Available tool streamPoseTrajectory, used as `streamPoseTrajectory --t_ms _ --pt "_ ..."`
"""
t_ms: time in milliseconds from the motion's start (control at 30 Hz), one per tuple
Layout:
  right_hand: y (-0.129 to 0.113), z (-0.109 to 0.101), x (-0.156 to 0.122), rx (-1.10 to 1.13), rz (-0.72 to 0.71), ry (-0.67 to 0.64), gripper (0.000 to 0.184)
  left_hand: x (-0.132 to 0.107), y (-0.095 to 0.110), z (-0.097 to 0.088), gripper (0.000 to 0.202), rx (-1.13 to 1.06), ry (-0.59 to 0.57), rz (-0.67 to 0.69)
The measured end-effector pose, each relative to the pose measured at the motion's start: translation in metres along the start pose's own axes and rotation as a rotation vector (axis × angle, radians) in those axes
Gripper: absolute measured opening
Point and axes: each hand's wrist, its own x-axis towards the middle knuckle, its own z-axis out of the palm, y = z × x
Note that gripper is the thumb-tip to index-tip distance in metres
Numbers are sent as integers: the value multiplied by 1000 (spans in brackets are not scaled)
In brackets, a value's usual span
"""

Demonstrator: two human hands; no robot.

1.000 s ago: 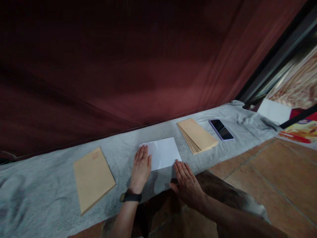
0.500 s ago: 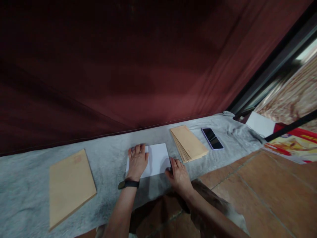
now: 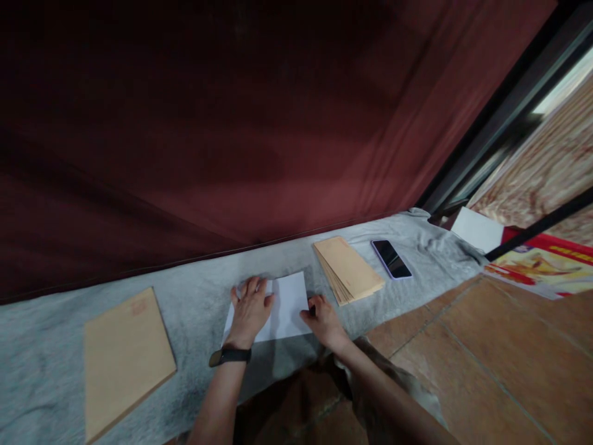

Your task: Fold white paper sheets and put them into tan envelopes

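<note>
A white sheet of paper lies on a grey cloth in front of me. My left hand, with a black wristband, rests flat on the sheet's left half, fingers spread. At the sheet's right edge my right hand has its fingers curled, pinching the near right corner. A stack of brown envelopes lies just right of the paper. Further left on the cloth is a single large brown envelope.
A dark phone lies right of the envelope stack. A dark red curtain hangs behind the cloth. Brown floor tiles lie to the right, with a white sheet and a colourful printed mat beyond.
My left hand slid further onto the paper. My right hand went from flat beside the sheet to curled on its right edge. The view shifted, so everything moved slightly left.
</note>
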Motion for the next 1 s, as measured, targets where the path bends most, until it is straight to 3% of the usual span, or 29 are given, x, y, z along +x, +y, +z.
streamPoseTrajectory --t_ms 133,233,300,367,433,500,600,733,800,1000 --pt "2 -11 12 456 -9 -58 7 1 -10 -12 47 -142 143 -2" --pt "3 -33 25 719 -8 -115 18 -1 -26 -35 54 -311 249 -30" --pt "3 -50 31 795 15 -166 26 -5 -36 -54 60 -492 228 -93" --pt "2 -62 34 830 27 -235 31 -13 -43 -69 69 -748 114 -208" --pt "-1 -67 35 838 23 -315 34 -23 -45 -79 73 -959 -81 -271" --pt "-4 -64 35 838 14 -366 35 -34 -43 -84 72 -1115 -260 -297" --pt "-8 -49 38 840 -10 -379 35 -48 -38 -82 64 -1250 -375 -345" --pt "-12 -23 45 835 -32 -291 31 -56 -38 -75 56 -1369 -510 -399" --pt "-13 -12 50 827 -26 -209 30 -56 -40 -70 56 -1433 -523 -430" --pt "-19 6 53 590 -45 130 30 -53 -56 -48 57 -1414 -301 -575"
